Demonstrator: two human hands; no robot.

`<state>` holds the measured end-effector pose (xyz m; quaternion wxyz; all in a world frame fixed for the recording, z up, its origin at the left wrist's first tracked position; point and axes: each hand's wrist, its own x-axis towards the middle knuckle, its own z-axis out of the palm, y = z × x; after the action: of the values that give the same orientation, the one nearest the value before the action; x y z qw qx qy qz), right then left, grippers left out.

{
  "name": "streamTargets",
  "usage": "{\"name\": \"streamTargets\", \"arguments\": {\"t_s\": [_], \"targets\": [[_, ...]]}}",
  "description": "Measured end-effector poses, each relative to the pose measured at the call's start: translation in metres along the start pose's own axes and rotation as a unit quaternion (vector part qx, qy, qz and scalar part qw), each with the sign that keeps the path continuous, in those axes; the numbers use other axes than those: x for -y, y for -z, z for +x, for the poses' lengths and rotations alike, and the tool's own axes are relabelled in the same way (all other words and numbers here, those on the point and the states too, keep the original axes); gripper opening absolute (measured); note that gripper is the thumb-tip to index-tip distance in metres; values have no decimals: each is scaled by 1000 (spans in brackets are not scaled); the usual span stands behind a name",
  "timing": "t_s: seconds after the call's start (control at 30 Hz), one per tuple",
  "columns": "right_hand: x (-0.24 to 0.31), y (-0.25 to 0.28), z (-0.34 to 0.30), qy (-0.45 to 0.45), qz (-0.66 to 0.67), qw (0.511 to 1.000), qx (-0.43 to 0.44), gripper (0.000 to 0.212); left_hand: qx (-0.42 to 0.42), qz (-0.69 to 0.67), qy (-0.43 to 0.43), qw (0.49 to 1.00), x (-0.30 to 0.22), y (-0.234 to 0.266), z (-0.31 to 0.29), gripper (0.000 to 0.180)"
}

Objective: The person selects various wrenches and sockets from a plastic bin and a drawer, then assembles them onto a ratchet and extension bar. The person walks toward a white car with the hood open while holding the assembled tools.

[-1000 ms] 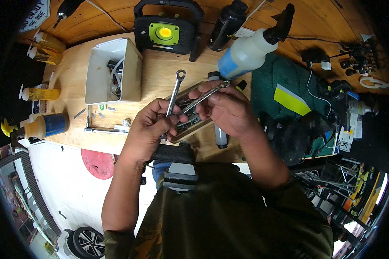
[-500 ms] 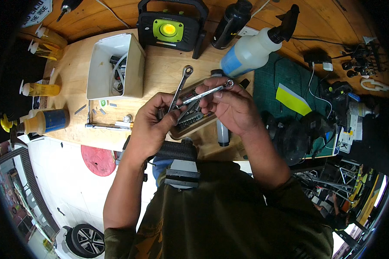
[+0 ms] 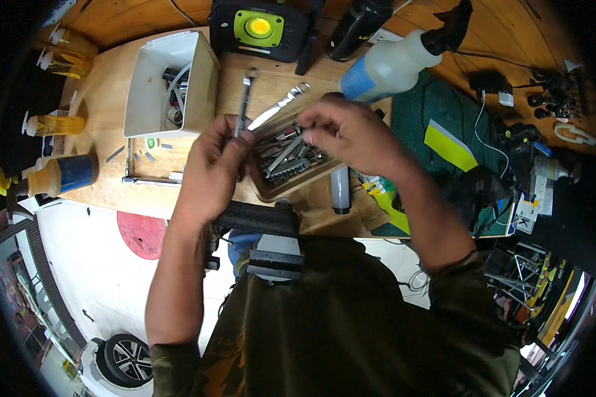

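My left hand (image 3: pixel 212 165) is closed on two wrenches. One upright wrench (image 3: pixel 245 99) rises from its fingers, and a shiny wrench (image 3: pixel 279 107) slants off to the right. Over the right side of a tool tray, my right hand (image 3: pixel 357 135) has its thumb and fingers apart, slightly blurred, with nothing visible between them. Beneath and between my hands lies the tan tray (image 3: pixel 271 193), filled with sockets and other metal tools (image 3: pixel 291 159).
A white bin (image 3: pixel 208 86) with parts stands left of a lit work lamp (image 3: pixel 258 26). A spray bottle (image 3: pixel 391 66) stands at back right, beside a green mat (image 3: pixel 410 119). A vise (image 3: pixel 275 258) sits at the bench's front edge; a ratchet (image 3: pixel 149 180) lies left.
My right hand has let go of the shiny wrench, which now stays in my left hand. The left hand has moved slightly left, and more of the tray shows.
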<state>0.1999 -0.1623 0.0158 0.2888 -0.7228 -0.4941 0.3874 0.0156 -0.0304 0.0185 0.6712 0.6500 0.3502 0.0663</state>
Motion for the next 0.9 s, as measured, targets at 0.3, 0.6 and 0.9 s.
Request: {"name": "streamTargets", "arguments": {"t_s": [0.3,0.6,0.9], "targets": [[-15,-43,47,65,-369,879,294,27,-48,374,-171,910,23,1,45,20],[-9,-37,40,2,-391,881,268,23,-4,429,-130,894,27,8,50,22],[-28,-27,50,-164,76,959,218,29,11,420,-136,897,30,10,54,23]]}}
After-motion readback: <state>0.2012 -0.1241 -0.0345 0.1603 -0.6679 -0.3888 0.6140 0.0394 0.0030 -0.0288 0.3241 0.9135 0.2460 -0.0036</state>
